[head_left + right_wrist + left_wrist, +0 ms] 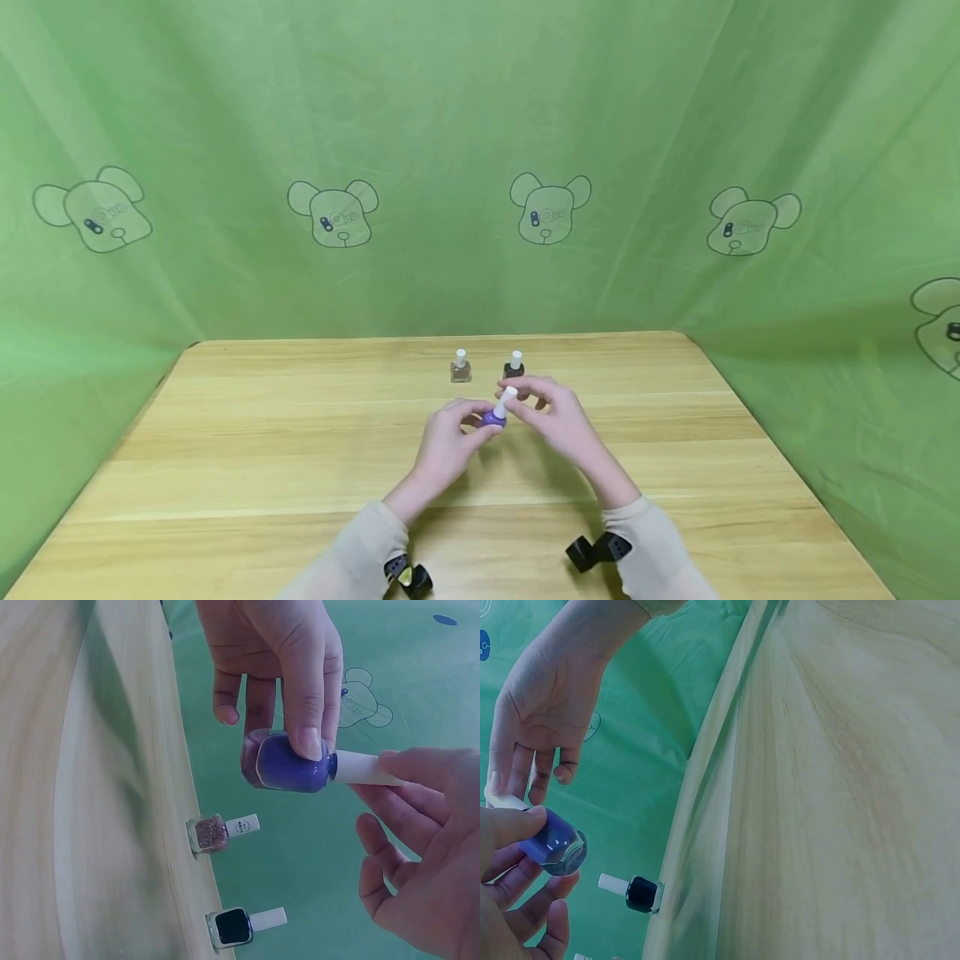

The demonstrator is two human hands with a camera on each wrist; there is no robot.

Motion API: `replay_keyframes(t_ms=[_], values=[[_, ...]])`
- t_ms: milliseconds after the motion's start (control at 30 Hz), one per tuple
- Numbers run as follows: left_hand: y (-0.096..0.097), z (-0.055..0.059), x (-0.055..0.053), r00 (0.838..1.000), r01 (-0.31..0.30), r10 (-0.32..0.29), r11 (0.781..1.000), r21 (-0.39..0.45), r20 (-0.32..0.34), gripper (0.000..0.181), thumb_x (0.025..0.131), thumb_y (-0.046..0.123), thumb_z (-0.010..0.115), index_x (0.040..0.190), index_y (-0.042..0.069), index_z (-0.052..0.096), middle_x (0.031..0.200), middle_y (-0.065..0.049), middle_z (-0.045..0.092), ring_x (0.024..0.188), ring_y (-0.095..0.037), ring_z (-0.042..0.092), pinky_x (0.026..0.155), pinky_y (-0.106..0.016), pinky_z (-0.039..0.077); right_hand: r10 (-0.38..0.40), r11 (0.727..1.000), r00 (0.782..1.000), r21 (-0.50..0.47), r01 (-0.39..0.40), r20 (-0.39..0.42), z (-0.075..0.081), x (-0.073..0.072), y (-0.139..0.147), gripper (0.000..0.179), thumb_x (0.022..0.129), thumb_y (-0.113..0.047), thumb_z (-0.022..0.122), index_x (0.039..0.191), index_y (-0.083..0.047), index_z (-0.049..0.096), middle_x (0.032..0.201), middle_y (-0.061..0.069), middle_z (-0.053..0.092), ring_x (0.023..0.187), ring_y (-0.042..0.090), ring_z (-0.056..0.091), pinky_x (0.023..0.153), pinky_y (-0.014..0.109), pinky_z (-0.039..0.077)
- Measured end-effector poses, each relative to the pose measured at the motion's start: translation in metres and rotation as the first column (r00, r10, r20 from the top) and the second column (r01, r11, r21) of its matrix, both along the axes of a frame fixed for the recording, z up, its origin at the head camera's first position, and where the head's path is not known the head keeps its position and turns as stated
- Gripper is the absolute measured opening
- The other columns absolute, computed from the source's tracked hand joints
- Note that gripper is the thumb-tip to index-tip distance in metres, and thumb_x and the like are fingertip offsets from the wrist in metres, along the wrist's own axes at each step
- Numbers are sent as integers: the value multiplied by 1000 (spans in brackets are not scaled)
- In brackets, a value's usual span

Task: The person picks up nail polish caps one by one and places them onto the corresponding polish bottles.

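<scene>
A purple nail polish bottle (492, 419) with a white cap is held above the table between both hands. My left hand (448, 442) pinches its glass body between thumb and fingers. On the white cap (366, 768), the thumb and fingers of my right hand (558, 417) close in a pinch. The bottle tilts, its cap leaning up and to the right in the head view. Just beyond the right hand stands a black nail polish bottle (232, 928), partly covered by the fingers in the head view. A glittery brownish-pink nail polish bottle (461, 371) stands upright to its left.
The wooden table (262, 442) spreads under both arms. Green curtain (450, 100) printed with bear heads hangs behind it and along both sides. Each sleeve carries a black wrist camera, one on the left (408, 577) and one on the right (600, 550).
</scene>
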State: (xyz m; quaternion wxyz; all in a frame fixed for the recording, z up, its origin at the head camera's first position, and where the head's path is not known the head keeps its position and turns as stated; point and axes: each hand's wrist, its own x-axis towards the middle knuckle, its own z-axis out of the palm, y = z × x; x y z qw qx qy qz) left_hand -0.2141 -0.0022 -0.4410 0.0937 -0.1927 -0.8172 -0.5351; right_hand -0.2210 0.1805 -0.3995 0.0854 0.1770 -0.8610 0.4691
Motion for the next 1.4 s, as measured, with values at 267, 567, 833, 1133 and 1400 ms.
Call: replay_keyframes(t_ms=[267, 567, 833, 1133, 1400], values=[[0, 0, 0, 1000, 5, -5, 1000, -16, 1, 28, 82, 19, 76, 107, 7, 71, 102, -9, 72, 86, -20, 69, 69, -17, 55, -104, 994, 992, -28, 106, 71, -1, 0, -4, 25, 85, -24, 74, 105, -10, 71, 90, 3, 72, 79, 13, 56, 67, 21, 44], [1, -2, 0, 1000, 2, -3, 1000, -15, -25, 28, 81, 18, 78, 105, 5, 71, 100, -10, 73, 83, -20, 70, 70, -16, 55, -182, 979, 979, -73, 188, 89, -4, 2, -8, 22, 80, -23, 79, 93, -9, 69, 82, 4, 68, 74, 12, 54, 67, 20, 44], [0, -3, 0, 999, 0, -1, 1000, -11, -33, 26, 83, 17, 76, 106, 6, 71, 102, -9, 72, 86, -20, 70, 67, -16, 54, -32, 999, 996, -40, 36, 84, -3, -2, 4, 37, 87, -28, 72, 121, -17, 66, 112, 4, 73, 97, 18, 60, 74, 23, 43], [0, -2, 0, 1000, 15, -15, 1000, -8, 4, 27, 83, 18, 76, 108, 8, 71, 103, -7, 72, 88, -18, 69, 67, -17, 54, 43, 998, 998, 48, -45, 50, 1, -3, 12, 30, 88, -24, 71, 116, -14, 70, 116, 5, 72, 97, 18, 60, 76, 24, 44], [1, -1, 0, 1000, 17, -17, 1000, -10, 5, 28, 82, 19, 77, 107, 8, 72, 103, -8, 72, 88, -19, 69, 68, -16, 54, -77, 997, 995, -22, 78, 64, 2, -1, 5, 23, 79, -24, 79, 96, -9, 73, 88, 7, 74, 70, 9, 52, 63, 20, 42]])
